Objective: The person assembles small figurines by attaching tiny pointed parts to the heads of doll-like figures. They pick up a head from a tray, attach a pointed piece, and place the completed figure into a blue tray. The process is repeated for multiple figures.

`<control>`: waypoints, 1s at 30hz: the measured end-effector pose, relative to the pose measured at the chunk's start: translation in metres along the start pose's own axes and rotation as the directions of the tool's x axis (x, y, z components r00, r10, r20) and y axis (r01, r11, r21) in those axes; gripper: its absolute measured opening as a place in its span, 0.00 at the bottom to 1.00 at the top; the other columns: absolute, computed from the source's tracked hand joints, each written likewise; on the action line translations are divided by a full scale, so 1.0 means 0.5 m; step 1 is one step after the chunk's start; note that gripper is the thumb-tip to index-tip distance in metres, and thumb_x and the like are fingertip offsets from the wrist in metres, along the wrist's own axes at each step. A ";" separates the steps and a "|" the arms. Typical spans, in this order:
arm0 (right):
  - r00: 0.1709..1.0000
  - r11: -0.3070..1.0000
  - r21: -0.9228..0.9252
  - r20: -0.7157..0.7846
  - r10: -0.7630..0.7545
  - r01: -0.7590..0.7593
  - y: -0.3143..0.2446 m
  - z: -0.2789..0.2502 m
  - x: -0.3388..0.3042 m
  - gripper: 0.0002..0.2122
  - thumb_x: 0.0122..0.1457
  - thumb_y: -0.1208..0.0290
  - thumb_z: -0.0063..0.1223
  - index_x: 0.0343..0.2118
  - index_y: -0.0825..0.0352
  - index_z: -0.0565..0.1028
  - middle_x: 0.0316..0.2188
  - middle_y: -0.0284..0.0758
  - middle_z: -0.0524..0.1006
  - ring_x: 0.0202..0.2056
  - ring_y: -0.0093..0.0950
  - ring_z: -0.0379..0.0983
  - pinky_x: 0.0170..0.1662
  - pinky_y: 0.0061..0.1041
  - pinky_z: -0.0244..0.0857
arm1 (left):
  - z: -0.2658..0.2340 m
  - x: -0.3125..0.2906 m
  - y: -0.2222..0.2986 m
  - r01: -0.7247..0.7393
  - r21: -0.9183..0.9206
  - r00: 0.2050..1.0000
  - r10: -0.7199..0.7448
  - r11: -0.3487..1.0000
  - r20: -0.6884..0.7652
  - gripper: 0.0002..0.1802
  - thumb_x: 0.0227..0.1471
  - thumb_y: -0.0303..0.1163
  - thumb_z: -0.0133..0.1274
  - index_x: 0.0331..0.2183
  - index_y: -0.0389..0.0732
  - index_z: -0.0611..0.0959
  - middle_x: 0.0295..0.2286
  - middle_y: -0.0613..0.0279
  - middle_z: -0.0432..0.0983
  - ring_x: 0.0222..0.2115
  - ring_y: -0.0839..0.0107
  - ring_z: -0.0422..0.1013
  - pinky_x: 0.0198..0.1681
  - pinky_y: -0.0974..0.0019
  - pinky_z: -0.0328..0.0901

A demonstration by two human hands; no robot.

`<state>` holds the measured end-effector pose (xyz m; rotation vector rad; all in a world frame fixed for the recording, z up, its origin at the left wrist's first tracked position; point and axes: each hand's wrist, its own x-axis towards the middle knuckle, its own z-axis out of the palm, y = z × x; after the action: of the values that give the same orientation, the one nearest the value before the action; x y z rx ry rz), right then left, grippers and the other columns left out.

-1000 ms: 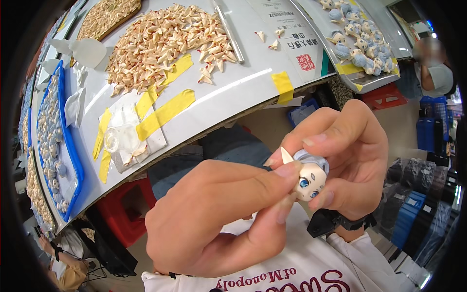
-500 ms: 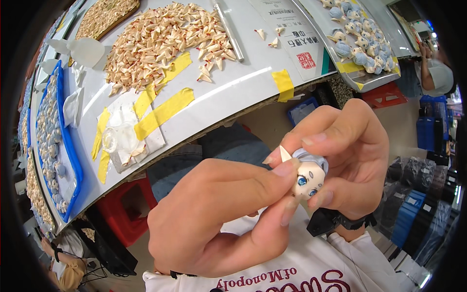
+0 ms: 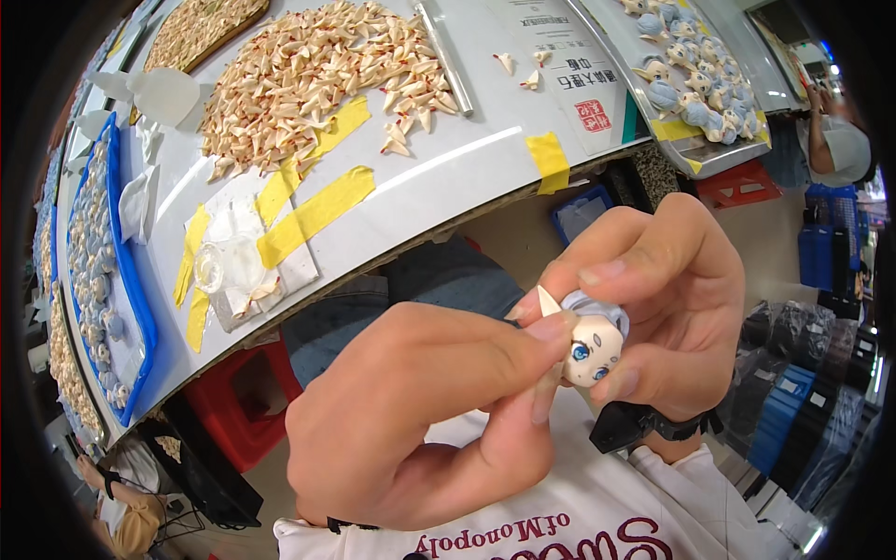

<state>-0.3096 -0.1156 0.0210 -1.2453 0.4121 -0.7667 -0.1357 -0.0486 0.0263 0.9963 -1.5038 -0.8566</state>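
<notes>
My right hand (image 3: 686, 308) is closed around a small doll head (image 3: 595, 353) with pale blue hair and blue painted eyes. The head is tilted, its face turned toward me and downward. A pointed cream ear piece (image 3: 548, 300) stands against the side of the head. My left hand (image 3: 411, 401) pinches that ear between thumb and forefinger, pressing it to the head; the fingertips hide where the two meet. Both hands are held in front of my shirt, off the table's near edge.
A large pile of ear pieces (image 3: 299, 103) covers the white table (image 3: 467, 182), beside a metal rod (image 3: 446, 58). Finished-looking heads fill a metal tray (image 3: 719, 161) at right and a blue tray (image 3: 140, 350) at left. A translucent bottle (image 3: 166, 97) and yellow tape (image 3: 547, 163) are there too.
Almost nothing differs. My left thumb and forefinger have shifted very slightly on the ear, and the left fingertips below sit a little farther from the face.
</notes>
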 end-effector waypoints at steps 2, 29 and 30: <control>1.000 1.000 -0.011 0.008 0.002 -0.002 0.001 -0.002 0.000 0.18 0.45 0.80 0.56 0.37 0.70 0.60 0.35 0.53 0.67 0.37 0.36 0.71 0.40 0.26 0.70 | 0.002 0.000 -0.004 -0.009 -0.022 1.000 0.009 1.000 -0.008 0.10 0.43 0.17 0.45 0.33 0.25 0.72 0.24 0.49 0.69 0.22 0.73 0.67 0.25 0.77 0.61; 0.989 0.855 -0.508 -0.149 0.027 -0.099 -0.094 -0.059 -0.004 0.11 0.43 0.81 0.55 0.33 0.72 0.74 0.35 0.37 0.71 0.35 0.23 0.68 0.37 0.19 0.61 | 0.002 0.005 -0.037 0.228 0.124 0.972 -0.232 0.966 0.021 0.04 0.42 0.23 0.54 0.26 0.36 0.77 0.22 0.61 0.74 0.18 0.74 0.68 0.20 0.76 0.62; 0.976 0.800 -0.586 -0.217 0.000 -0.130 -0.120 -0.070 -0.005 0.11 0.43 0.80 0.55 0.32 0.72 0.74 0.34 0.36 0.71 0.35 0.23 0.68 0.37 0.19 0.61 | -0.001 0.000 -0.043 0.256 0.163 0.959 -0.272 0.953 0.082 0.04 0.42 0.24 0.54 0.26 0.37 0.77 0.22 0.61 0.73 0.19 0.73 0.69 0.21 0.75 0.63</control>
<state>-0.3521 -0.1450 0.0674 -1.7369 0.9193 -0.7311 -0.1324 -0.0568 0.0069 1.3044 -1.5631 -1.0072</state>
